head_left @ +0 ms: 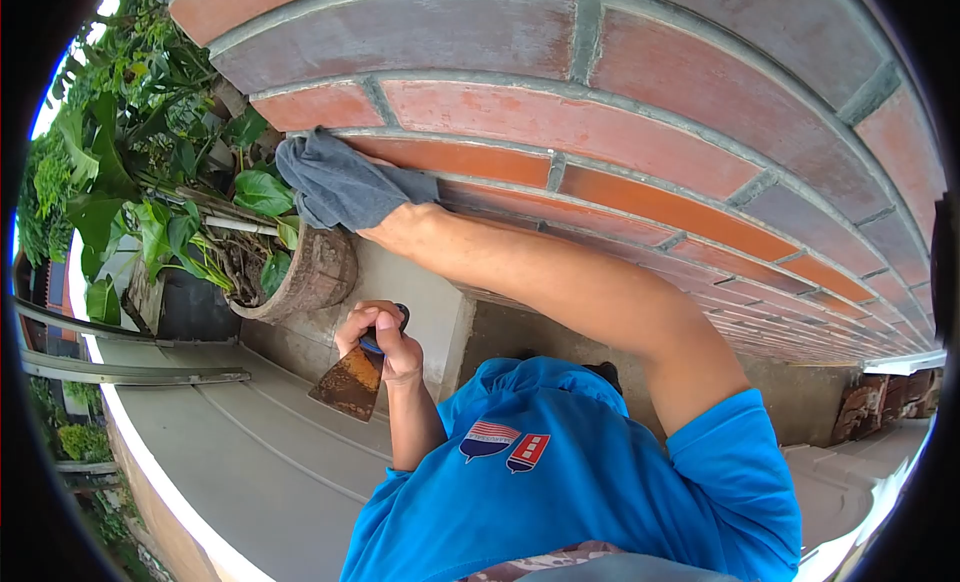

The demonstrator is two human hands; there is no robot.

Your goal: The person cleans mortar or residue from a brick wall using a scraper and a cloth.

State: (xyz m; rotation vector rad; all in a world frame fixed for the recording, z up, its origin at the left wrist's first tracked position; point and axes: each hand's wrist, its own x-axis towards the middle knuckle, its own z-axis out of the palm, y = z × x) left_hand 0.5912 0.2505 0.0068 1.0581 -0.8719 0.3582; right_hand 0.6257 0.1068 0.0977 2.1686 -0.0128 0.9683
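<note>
My left hand (402,350) is closed round the dark blue handle of a scraper (347,384). Its wide flat blade is stained rusty brown and points down and to the left, over the grey ledge. My right arm stretches up and left to the brick wall (560,132). There my right hand (393,225) holds a dark grey cloth (345,187) on the wall's face. The cloth hides most of that hand and its fingers. The wall has red, orange and greyish bricks with grey mortar joints.
A potted plant (312,272) with large green leaves stands just below the cloth, close to the wall. Grey metal rails (130,370) run in from the left above a ridged grey surface (270,422). A concrete floor strip (530,327) lies along the wall's foot.
</note>
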